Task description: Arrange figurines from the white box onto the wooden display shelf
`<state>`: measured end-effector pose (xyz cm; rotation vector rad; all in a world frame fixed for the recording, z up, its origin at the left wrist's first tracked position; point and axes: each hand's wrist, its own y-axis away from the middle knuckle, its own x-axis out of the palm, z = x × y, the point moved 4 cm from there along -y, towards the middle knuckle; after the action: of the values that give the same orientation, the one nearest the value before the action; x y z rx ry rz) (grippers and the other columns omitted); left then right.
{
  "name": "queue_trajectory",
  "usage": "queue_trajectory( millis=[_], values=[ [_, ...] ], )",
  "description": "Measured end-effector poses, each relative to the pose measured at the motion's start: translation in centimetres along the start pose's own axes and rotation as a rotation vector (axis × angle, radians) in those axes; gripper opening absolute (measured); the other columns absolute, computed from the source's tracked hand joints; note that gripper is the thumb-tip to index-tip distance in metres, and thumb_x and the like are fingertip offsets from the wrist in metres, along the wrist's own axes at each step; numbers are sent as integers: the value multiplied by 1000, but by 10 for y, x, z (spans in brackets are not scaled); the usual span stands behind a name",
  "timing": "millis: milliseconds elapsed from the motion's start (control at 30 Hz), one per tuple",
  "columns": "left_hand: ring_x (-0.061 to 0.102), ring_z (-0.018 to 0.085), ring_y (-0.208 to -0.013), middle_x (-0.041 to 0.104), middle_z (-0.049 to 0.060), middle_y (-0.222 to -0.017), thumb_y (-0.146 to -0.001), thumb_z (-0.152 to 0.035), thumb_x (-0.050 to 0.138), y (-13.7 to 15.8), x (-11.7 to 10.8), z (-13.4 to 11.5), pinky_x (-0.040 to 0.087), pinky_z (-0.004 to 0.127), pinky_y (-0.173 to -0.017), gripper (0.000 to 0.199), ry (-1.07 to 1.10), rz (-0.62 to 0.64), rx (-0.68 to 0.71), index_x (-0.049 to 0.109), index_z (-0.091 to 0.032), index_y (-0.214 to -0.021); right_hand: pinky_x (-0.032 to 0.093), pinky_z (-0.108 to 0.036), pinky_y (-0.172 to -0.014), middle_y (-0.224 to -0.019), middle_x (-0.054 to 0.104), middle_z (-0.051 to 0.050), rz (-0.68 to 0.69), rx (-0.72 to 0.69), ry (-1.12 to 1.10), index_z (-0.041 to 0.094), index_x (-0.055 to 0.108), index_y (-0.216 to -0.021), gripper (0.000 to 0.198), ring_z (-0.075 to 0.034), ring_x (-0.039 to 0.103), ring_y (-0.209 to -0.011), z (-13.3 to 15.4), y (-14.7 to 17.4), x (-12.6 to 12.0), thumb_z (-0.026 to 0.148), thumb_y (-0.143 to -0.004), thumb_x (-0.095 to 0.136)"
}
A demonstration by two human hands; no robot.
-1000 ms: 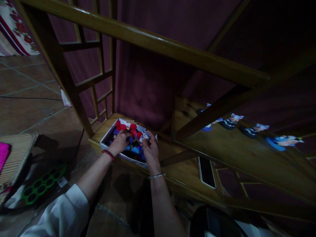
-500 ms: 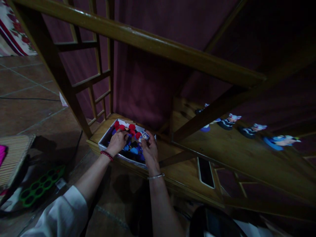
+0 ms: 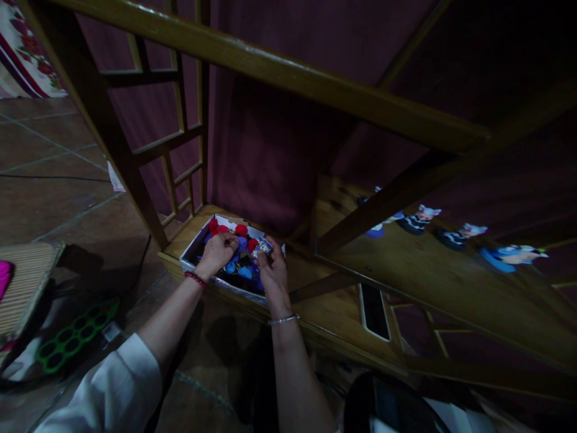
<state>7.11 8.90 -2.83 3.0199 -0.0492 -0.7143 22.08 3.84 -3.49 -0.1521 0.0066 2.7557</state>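
Observation:
A white-walled cardboard box [image 3: 189,264] sits on the low wooden shelf, holding several small red, blue and black figurines [image 3: 244,273]. Over its left half, my left hand [image 3: 217,254] reaches down with fingers pinched together; what lies between them, if anything, is hidden. My right hand [image 3: 276,272], at the box's right end, grips a small figurine [image 3: 262,247] with blue-and-white patterning and a red part beside it. The dim light blurs its details.
On the raised shelf at right stand several figurines [image 3: 460,236] on round bases. A phone [image 3: 375,311] lies on the lower shelf. Wooden beams [image 3: 270,63] cross above and in front of the box. A green holed tray [image 3: 76,340] rests on the floor at left.
My left hand has shifted slightly right and up within the box, uncovering more of the blue pieces below it. My right hand keeps its hold on the figurine, almost still.

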Motion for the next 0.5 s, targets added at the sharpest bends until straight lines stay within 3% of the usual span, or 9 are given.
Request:
queue_trajectory(
  millis=[167,300,500],
  values=[
    [57,12,-57,62,0,-62,-65,-23,58,-2,10,6,46,22,-59,13,358,14,-105,65,-15,-73,52,-29,-68,-105,60,-3,20,50,-32,26,44,-119,47,-15,60,-80,0,0,1,34,-73,51],
    [55,10,-56,59,0,-63,-62,-22,61,4,16,-3,48,23,-57,10,613,109,-174,62,-13,-66,51,-29,-69,-104,60,-4,27,48,-38,25,44,-118,46,-15,60,-82,2,1,1,34,-73,51],
    [56,11,-65,58,1,-68,-61,-24,66,8,20,-8,50,26,-64,17,734,213,-215,61,-12,-71,51,-29,-71,-105,58,-4,18,26,-32,24,44,-119,47,-15,58,-84,2,0,-2,35,-73,51]
  ],
)
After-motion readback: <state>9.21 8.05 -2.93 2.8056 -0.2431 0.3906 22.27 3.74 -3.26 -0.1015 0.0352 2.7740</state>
